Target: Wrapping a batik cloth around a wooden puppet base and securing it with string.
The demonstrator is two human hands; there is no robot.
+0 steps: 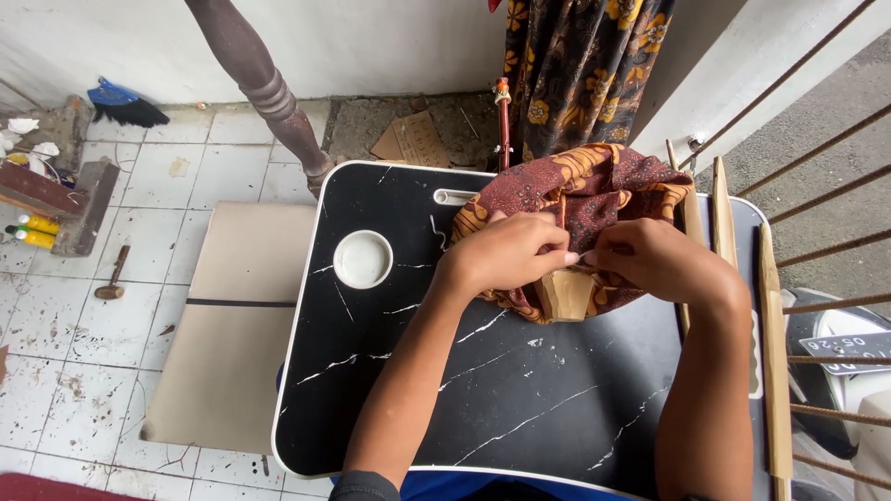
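Batik cloth (594, 190), maroon with orange flowers, is bunching under both hands at the far side of the black marbled surface (483, 390). The left hand (506, 252) is pinching its fingertips together on a fold, and the right hand (654, 260) is meeting it fingertip to fingertip, pinched on the same fold. Just below their meeting point a small tan cardboard piece (564, 295) is sticking out from under the cloth, equally near either hand. Left of the left hand a white round recess (362, 259) is sitting; right of the right hand, long wooden sticks (772, 353) are lying along the surface's edge.
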